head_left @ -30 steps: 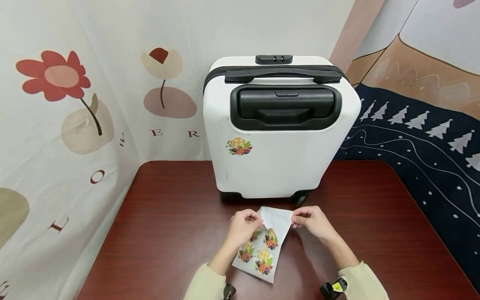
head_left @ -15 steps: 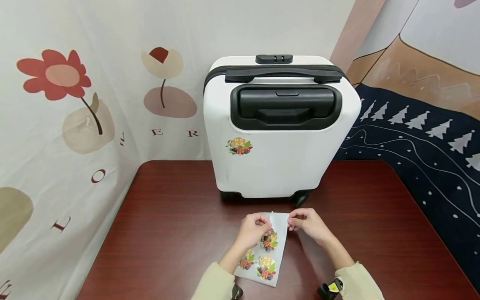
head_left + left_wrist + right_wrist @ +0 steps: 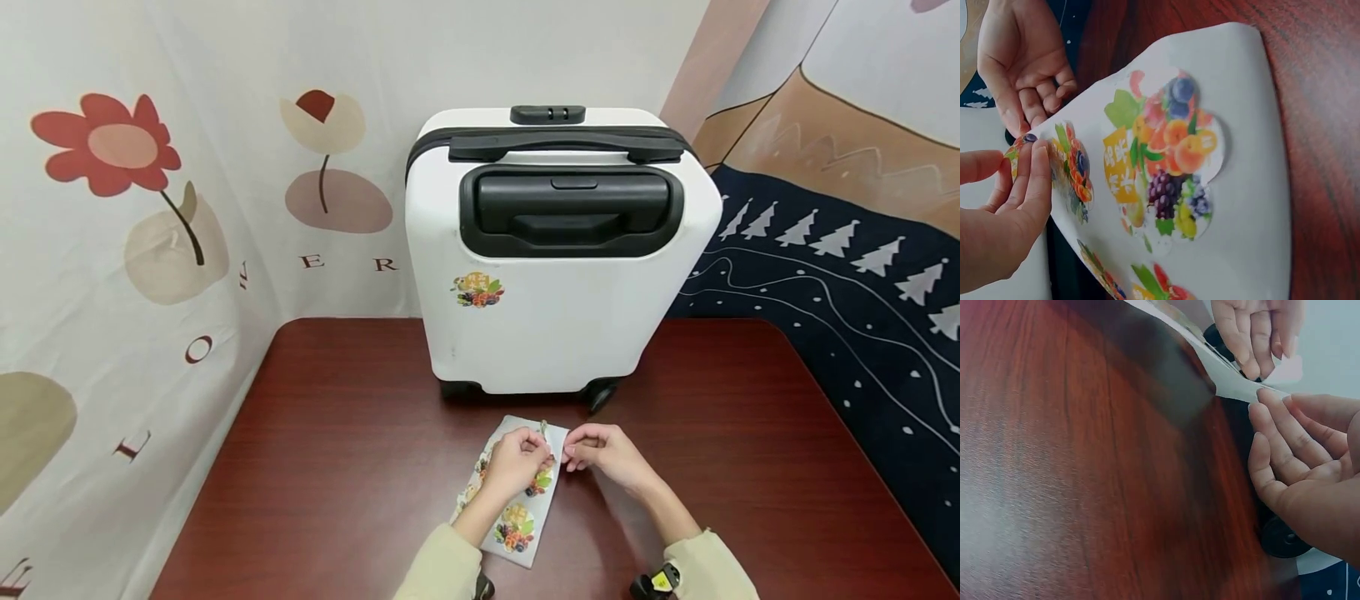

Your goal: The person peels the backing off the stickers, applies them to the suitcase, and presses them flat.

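Note:
A white sheet of fruit stickers (image 3: 498, 552) is held tilted over the table in front of the suitcase. My left hand (image 3: 512, 467) reaches across it and pinches a fruit sticker (image 3: 1016, 153) between thumb and fingers, at the sheet's edge in the left wrist view. The sticker's white back (image 3: 1286, 370) shows beneath those fingers in the right wrist view. My right hand (image 3: 609, 457) pinches the sheet's upper right corner between thumb and forefinger, its other fingers loosely bent. Several more stickers, printed with grapes, oranges and leaves, lie on the sheet, some hidden behind my left hand.
A white suitcase (image 3: 555, 325) with a black handle stands on the brown table (image 3: 337, 467), just beyond the sheet. One fruit sticker (image 3: 477, 290) is on its front, left of centre. Printed cloths (image 3: 225, 100) hang behind and to the sides.
My left hand has moved right, toward my right hand, with the sticker tip now showing above its fingers. My right hand has shifted slightly left and down, and the sheet has turned and tilted.

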Demonstrator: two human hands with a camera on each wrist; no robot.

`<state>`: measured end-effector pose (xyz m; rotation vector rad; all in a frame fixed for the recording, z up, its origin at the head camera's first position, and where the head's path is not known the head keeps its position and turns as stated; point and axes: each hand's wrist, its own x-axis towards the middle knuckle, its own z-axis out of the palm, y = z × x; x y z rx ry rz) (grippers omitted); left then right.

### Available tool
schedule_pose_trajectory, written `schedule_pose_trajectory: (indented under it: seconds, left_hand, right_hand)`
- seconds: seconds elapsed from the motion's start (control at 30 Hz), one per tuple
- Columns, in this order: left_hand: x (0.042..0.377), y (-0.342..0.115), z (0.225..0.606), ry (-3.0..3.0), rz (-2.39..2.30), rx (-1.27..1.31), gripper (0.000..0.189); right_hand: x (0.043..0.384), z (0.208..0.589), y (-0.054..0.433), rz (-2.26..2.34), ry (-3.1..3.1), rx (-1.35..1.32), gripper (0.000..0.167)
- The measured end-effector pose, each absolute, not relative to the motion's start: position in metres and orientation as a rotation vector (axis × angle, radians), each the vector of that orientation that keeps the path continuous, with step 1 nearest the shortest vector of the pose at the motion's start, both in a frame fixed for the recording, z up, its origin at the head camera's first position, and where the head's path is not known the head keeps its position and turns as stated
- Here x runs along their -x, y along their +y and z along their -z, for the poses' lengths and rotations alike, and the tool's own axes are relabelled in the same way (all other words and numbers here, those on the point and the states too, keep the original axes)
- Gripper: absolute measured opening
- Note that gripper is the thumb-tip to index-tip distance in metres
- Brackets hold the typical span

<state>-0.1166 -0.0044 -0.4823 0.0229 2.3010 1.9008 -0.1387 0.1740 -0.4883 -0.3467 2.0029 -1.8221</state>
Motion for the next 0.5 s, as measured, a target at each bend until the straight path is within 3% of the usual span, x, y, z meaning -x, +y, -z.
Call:
schedule_pose_trajectory:
  seconds: [0.5]
  left_hand:
    - [0.115,-0.005,0.487,2.36,-1.856,0.023,0.007]
  right_hand:
    - [0.127,0.507,0.155,1.813,1.977,0.3,0.019]
